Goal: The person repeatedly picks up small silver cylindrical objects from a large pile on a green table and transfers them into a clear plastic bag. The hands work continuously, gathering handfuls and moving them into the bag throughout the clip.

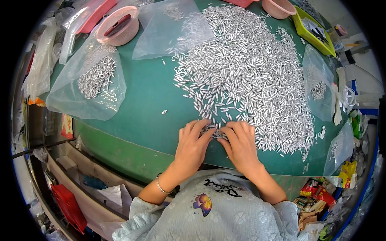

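A broad pile of small silver, bullet-shaped metal parts (249, 72) covers the right half of the green tabletop (148, 120). At its lower edge, close to the table's front, my left hand (192, 140) curls its fingers and thumb round a small cluster of these parts. My right hand (240, 142) faces it, fingertips bent down and pinched on the cluster's other side. Some silver parts (209, 130) show between the two hands; my fingers hide the rest. Above my fingertips, several parts lie scattered apart from the dense pile.
A clear plastic bag (90, 90) of silver parts lies at the left, below a pink basket (120, 30) holding a red-handled tool. Another clear bag (161, 32) is at the back. A yellow-green tray (311, 32) and a smaller bag (317, 84) stand at right. Drawers (80, 176) are lower left.
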`<act>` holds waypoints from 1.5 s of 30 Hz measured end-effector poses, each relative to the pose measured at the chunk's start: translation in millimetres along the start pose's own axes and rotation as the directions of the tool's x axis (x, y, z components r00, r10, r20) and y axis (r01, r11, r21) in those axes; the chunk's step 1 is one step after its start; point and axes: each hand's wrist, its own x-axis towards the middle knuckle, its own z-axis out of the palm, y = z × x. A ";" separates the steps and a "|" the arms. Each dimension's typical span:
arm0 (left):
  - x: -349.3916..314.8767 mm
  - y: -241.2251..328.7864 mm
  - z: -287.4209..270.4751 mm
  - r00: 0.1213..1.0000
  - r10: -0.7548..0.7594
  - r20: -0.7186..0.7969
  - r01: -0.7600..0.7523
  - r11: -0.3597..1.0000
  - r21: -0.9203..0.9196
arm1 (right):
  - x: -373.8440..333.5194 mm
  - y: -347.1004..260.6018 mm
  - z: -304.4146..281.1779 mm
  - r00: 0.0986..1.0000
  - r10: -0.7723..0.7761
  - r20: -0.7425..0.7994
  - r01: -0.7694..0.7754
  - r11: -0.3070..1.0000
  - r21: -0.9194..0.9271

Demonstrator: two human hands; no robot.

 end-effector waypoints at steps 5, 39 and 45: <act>-11.2 -4.9 -4.6 0.998 0.046 0.032 -0.045 0.998 -0.035 | -8.5 6.5 -7.4 0.999 -0.029 0.036 0.030 0.999 -0.015; -32.3 2.9 -14.6 0.940 -0.313 -0.132 0.309 0.950 -0.055 | -14.4 16.3 -19.3 0.988 -0.127 0.084 0.138 0.981 -0.139; -33.4 0.0 -14.4 0.950 -0.271 -0.152 0.265 0.962 -0.059 | -19.3 14.5 -16.5 0.995 -0.083 0.061 0.090 0.989 -0.120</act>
